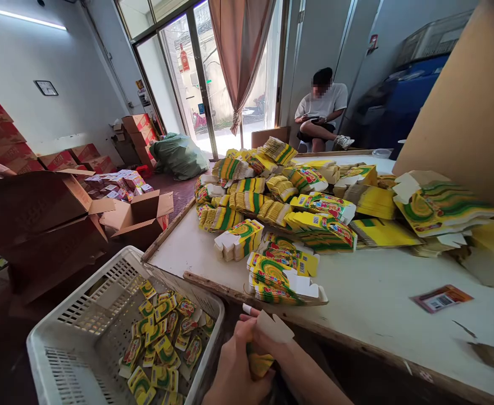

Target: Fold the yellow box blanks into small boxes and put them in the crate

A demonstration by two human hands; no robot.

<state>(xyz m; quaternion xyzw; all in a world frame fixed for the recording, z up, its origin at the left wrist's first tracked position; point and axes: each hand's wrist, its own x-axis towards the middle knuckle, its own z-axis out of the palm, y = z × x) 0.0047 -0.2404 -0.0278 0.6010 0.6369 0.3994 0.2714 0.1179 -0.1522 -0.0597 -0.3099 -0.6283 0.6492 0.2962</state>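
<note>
One carton (260,364) between both hands, just right of the crate (38,346). Left hand (233,360) closed round its lower part; right hand (284,353) gripping narrowly from the other side, white flap (277,329) sticking out. Step, by my reading: shaping this carton; next move calls for a steady hold while the flap gets tucked. More cartons (166,349) inside crate. Held carton mostly covered, exact finger contacts unclear; crate's near end cut off.

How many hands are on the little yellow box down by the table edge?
2: the left hand and the right hand, both around the yellow carton. Some fingers are partly hidden, but both hands show.
</note>
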